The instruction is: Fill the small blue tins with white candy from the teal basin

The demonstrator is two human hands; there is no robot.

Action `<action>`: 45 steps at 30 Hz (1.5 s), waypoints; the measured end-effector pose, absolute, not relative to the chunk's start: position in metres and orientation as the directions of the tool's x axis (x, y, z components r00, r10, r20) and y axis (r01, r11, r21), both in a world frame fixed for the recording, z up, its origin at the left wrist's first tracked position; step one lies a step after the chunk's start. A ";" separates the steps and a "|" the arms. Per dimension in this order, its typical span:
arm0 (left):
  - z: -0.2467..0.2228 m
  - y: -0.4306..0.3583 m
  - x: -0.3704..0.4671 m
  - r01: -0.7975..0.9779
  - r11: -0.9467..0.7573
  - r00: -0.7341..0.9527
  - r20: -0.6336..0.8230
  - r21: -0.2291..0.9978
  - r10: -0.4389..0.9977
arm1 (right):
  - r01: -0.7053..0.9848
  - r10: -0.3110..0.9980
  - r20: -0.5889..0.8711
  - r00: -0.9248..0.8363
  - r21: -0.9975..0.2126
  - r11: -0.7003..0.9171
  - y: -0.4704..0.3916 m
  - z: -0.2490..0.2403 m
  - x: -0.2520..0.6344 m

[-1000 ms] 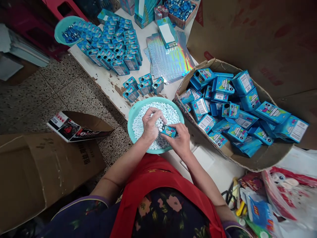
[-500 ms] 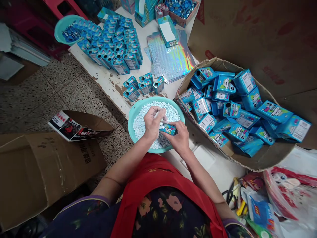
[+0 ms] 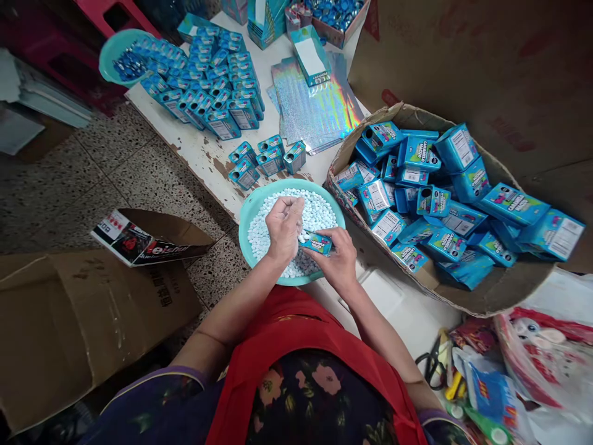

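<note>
A turquoise basin (image 3: 247,247) full of small white candies (image 3: 319,209) sits at the table's edge in front of me. Over it, my right hand (image 3: 340,256) grips a small blue box (image 3: 319,243), tilted on its side with its end toward my left hand. My left hand (image 3: 283,228) is curled, fingers pressed together around white candies, close against the box's end. A few candies show between the hand and the box. Just beyond the basin stand several small blue boxes (image 3: 270,161) with round holes in their tops.
Many blue boxes (image 3: 222,123) stand at the table's far left beside another turquoise basin (image 3: 107,59). Shiny silver sheets (image 3: 306,114) lie at the back. On the right is a large carton (image 3: 477,306) of blue boxes. Scissors (image 3: 434,364) and plastic bags lie lower right.
My left hand has shifted slightly and its fingers have drawn more upright by the box. The blue box has moved slightly right and down in my right hand.
</note>
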State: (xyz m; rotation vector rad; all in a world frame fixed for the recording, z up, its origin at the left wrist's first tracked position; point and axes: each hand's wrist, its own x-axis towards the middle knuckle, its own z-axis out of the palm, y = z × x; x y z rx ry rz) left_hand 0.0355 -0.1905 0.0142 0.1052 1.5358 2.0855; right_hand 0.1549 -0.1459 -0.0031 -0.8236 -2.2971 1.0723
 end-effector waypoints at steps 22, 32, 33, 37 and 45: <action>0.017 -0.199 0.036 -0.380 -0.232 -0.837 -0.225 0.896 0.499 | 0.287 0.762 0.107 -0.639 -0.885 0.366 -0.152 -0.015 0.156; -0.056 -0.234 -0.003 0.517 0.461 -0.620 -0.057 0.722 0.783 | 0.258 0.895 -0.012 -0.446 -0.959 0.116 -0.144 -0.014 0.315; -0.063 -0.236 -0.002 0.533 0.469 -0.621 -0.052 0.704 0.782 | 0.299 0.917 -0.012 -0.398 -0.947 0.118 -0.145 -0.019 0.334; -0.073 -0.236 0.008 0.533 0.500 -0.643 -0.058 0.682 0.764 | 0.444 0.975 -0.033 -0.219 -0.893 0.069 -0.156 -0.055 0.389; -0.073 -0.237 0.014 0.571 0.542 -0.651 -0.062 0.616 0.756 | 0.512 0.988 -0.104 -0.118 -0.858 -0.029 -0.168 -0.083 0.409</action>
